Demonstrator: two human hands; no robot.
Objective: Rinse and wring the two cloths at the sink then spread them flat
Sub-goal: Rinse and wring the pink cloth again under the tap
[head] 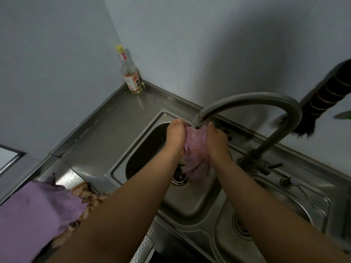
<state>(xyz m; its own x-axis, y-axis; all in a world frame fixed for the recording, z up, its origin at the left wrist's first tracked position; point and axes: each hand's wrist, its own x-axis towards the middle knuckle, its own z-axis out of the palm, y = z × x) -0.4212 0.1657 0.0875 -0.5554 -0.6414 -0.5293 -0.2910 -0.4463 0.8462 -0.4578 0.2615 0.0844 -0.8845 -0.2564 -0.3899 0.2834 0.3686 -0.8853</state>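
Head view: one wet, bunched pale-purple cloth (194, 154) under the curved steel tap spout (247, 103), over the left basin of the stainless double sink (133, 149), gripped between left hand (175, 138) and right hand (217, 143), both clenched on it. Second purple cloth (36, 211) lies crumpled on the steel counter (106, 130) at left, well apart; a yellow-capped glass bottle (130, 73) stands in the corner.

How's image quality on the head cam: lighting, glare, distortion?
Head view: dim, flat light with a broad soft shadow on the wall; wide-angle bending curves the counter edges; mild glare on the embossed steel left of the sink; the pink cloth under the faucet looks soft, slightly blurred.
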